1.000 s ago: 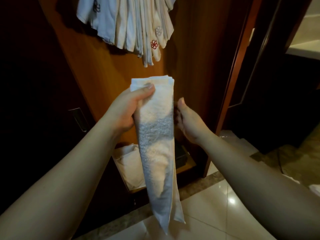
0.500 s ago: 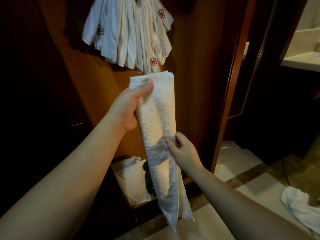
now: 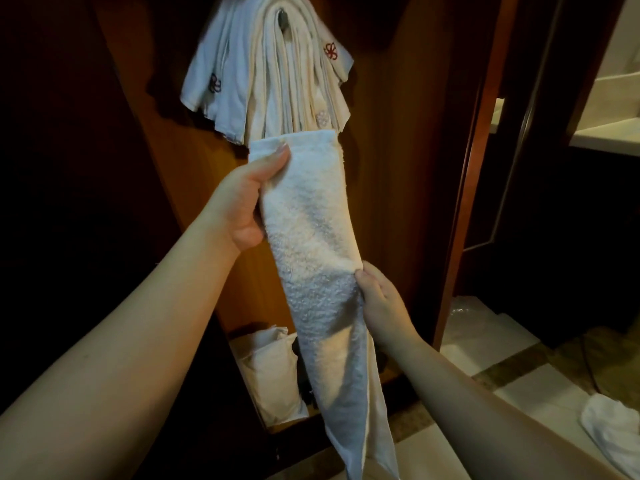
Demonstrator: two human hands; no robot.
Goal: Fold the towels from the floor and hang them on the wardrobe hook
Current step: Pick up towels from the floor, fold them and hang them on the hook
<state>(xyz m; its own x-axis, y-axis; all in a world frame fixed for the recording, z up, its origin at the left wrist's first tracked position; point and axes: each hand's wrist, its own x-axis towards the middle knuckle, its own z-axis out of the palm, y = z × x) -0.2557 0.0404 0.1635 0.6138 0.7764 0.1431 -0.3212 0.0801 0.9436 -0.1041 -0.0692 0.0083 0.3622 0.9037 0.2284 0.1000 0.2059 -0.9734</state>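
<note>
Folded towel (image 3: pixel 311 251) hangs lengthwise, top gripped by left hand (image 3: pixel 242 202).

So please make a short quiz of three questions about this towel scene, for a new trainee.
1. True or false: the left hand holds the folded towel near its top end.
2. Where does the right hand pinch it? A) bottom tip B) right edge, midway C) top corner
3. Fill in: a loose towel lies on the ____ at lower right.

Key: 1 true; 2 B; 3 floor.
</note>
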